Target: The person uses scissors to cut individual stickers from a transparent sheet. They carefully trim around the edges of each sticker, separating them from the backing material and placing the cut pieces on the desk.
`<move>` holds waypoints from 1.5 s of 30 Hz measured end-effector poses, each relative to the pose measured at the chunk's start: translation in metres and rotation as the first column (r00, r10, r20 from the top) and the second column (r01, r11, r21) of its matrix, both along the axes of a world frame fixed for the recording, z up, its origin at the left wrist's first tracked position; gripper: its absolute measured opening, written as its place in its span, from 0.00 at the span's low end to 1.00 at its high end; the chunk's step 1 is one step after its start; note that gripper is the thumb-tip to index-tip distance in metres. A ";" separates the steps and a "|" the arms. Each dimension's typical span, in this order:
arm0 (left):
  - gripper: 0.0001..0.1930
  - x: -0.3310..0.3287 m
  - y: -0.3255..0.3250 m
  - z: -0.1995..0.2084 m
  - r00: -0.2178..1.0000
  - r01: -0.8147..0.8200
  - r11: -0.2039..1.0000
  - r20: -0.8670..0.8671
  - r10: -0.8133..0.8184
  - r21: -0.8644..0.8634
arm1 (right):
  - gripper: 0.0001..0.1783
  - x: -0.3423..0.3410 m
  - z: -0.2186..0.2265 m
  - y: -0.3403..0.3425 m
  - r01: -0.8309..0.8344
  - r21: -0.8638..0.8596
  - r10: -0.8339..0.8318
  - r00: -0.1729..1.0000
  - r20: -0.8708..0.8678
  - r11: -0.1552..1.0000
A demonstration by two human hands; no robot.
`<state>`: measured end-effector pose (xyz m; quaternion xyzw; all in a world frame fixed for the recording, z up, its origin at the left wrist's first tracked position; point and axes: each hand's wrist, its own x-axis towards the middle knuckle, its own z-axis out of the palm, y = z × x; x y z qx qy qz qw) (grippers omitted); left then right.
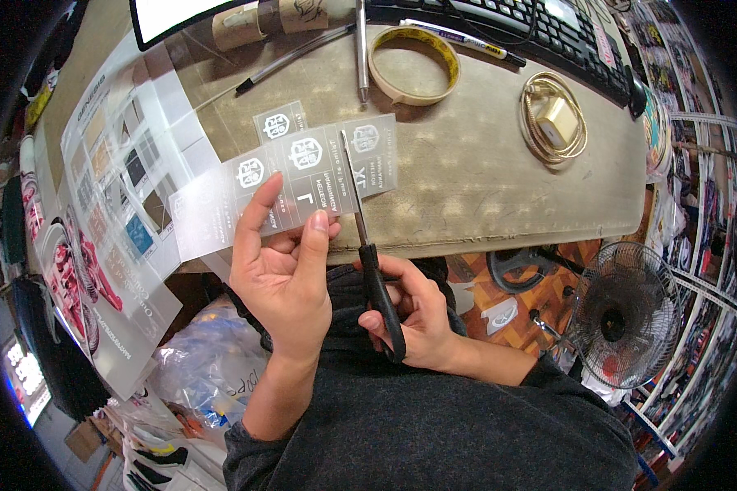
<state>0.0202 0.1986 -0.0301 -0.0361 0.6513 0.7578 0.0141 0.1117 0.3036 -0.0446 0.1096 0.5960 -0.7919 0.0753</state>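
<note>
My left hand (285, 282) pinches a clear film strip (209, 214) between thumb and fingers, above the table's near edge. White crests and lettering are printed along it. My right hand (424, 319) is closed round the black handles of a pair of scissors (382, 304). Their blades point away from me, up at the strip's right end; whether they are cutting the film I cannot tell. Beyond that end, a separate printed film piece (381, 135) lies on the table, and another small piece (277, 124) shows behind the strip.
On the brown table (483, 180) lie a tape roll (413, 65), a marker (467, 41), a pen (291, 61), a coiled cable with charger (555, 123) and a keyboard (540, 41). Printed sheets (98, 147) cover the left side. A fan (622, 315) stands at right; plastic bags (209, 356) sit below left.
</note>
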 end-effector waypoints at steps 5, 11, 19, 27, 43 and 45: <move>0.22 0.008 -0.003 -0.003 0.999 0.037 0.999 0.027 -0.038 0.033 | 0.30 -0.005 0.002 -0.001 0.081 -0.007 -0.081 0.996 -0.023 0.997; 0.16 0.005 -0.019 -0.001 1.000 -0.015 1.000 0.025 0.016 -0.023 | 0.28 -0.006 0.007 0.003 0.019 -0.063 -0.010 0.991 0.136 0.998; 0.24 -0.002 -0.002 0.008 0.993 0.025 0.997 -0.111 -0.034 -0.077 | 0.35 0.027 -0.001 0.024 0.171 -0.114 -0.169 0.985 0.022 0.979; 0.28 0.001 0.056 0.015 0.979 0.148 0.987 -0.147 -0.138 0.063 | 0.44 0.084 -0.015 0.050 0.193 -0.132 -0.210 0.969 -0.128 0.972; 0.28 0.016 0.076 0.007 0.980 0.163 0.986 -0.109 -0.165 -0.028 | 0.42 0.036 -0.001 0.051 0.090 0.037 -0.090 0.996 -0.005 0.995; 0.28 0.017 0.077 0.009 0.982 0.161 0.986 -0.090 -0.165 -0.048 | 0.41 0.033 -0.003 0.049 0.113 0.037 -0.112 0.993 -0.032 0.993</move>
